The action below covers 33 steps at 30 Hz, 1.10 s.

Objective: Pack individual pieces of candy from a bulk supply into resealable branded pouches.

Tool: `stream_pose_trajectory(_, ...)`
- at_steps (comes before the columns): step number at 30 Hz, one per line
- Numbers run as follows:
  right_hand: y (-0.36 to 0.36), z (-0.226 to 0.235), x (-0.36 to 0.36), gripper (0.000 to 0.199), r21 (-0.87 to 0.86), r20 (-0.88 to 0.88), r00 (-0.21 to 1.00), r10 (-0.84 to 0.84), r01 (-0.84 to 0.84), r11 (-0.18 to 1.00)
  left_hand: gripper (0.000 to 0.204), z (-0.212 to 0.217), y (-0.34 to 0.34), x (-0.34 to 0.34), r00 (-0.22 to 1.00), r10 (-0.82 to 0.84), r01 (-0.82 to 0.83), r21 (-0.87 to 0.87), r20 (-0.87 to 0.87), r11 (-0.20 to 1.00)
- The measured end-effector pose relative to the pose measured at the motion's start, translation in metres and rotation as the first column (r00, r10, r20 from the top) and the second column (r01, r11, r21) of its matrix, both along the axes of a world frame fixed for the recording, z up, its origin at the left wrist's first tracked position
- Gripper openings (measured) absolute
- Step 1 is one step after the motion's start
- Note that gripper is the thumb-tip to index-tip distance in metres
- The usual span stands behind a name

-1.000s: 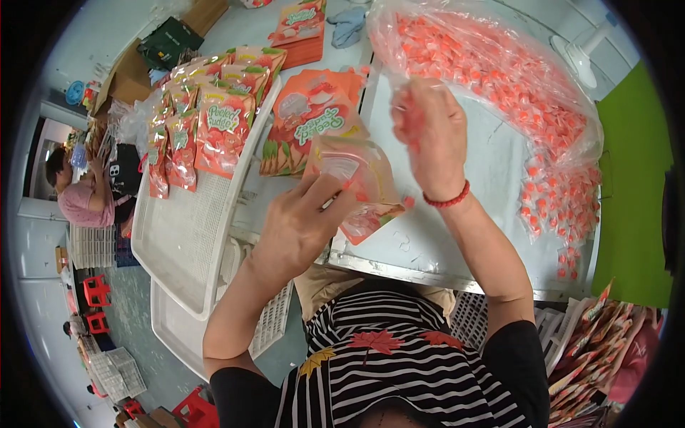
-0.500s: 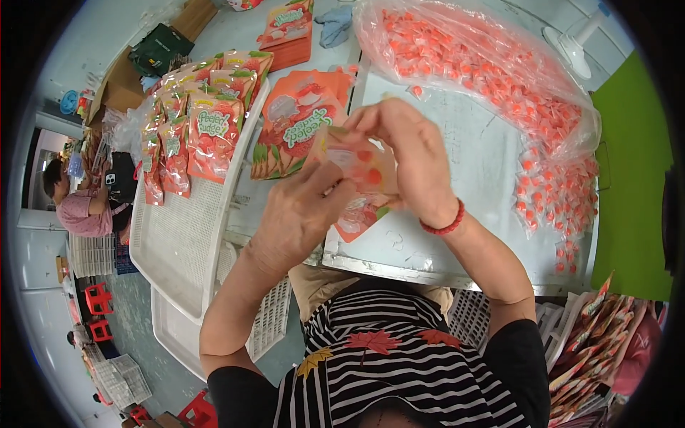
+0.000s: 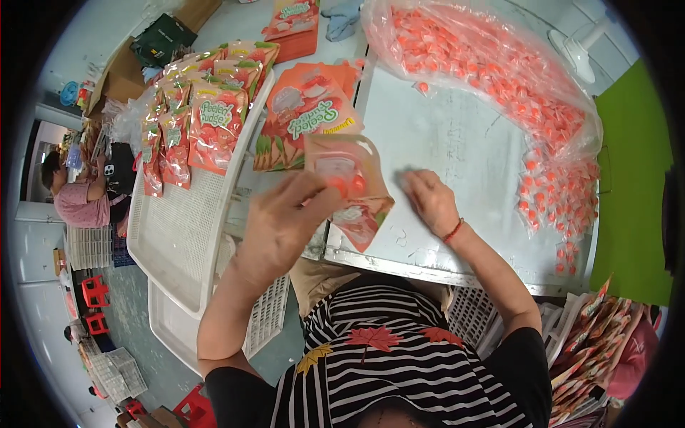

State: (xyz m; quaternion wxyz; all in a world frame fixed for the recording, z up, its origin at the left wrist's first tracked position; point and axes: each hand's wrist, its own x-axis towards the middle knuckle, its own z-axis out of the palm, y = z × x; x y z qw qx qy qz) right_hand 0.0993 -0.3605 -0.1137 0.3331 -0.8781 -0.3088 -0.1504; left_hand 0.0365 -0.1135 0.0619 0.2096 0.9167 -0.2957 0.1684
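Note:
My left hand [image 3: 282, 221] pinches the left edge of a red and pink candy pouch [image 3: 353, 167], holding it up over the table's near edge. Red round candies show in the pouch's upper part; its lower part is printed with fruit. Apart from the pouch, my right hand [image 3: 432, 202] hovers low over or rests on the metal table [image 3: 457, 143], fingers loosely bent and somewhat apart, with nothing visible in them. Just beyond my left hand lies a stack of flat pouches [image 3: 307, 107].
Filled pouches [image 3: 214, 121] crowd the far end of a white perforated tray [image 3: 178, 221] on the left. A large clear bag [image 3: 485, 64] spills wrapped red candies [image 3: 556, 192] along the right. More pouches [image 3: 292, 36] are stacked at the back, beside a blue cloth [image 3: 341, 23].
My right hand has let go of the pouch and dropped right and down toward the tabletop. The pouch now hangs from my left hand alone, turned more toward view.

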Motion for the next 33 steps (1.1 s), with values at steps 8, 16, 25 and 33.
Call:
stream_pose_trajectory(8,0.046,0.174,-0.01,0.019,0.508,-0.18,0.967,0.179,-0.064,0.859,0.021,0.003,-0.014,0.004,0.998,-0.049,0.045,0.069,0.047,0.997)
stream_pose_trajectory(16,0.025,0.157,-0.006,0.021,-0.019,-0.041,0.911,0.411,-0.412,0.911,0.024,-0.006,-0.004,-0.001,1.0,-0.003,0.002,0.072,0.016,0.997)
stream_pose_trajectory(25,0.022,0.195,-0.01,0.021,0.123,0.062,0.782,0.62,-0.622,0.773,0.086,-0.06,0.024,0.021,0.732,-0.501,-0.311,-0.881,-0.461,0.357)
stream_pose_trajectory(33,0.011,0.197,-0.017,0.027,-0.243,-0.14,0.849,0.509,-0.528,0.814,0.017,-0.055,-0.007,0.008,0.874,-0.322,-0.176,-0.853,-0.365,0.491)
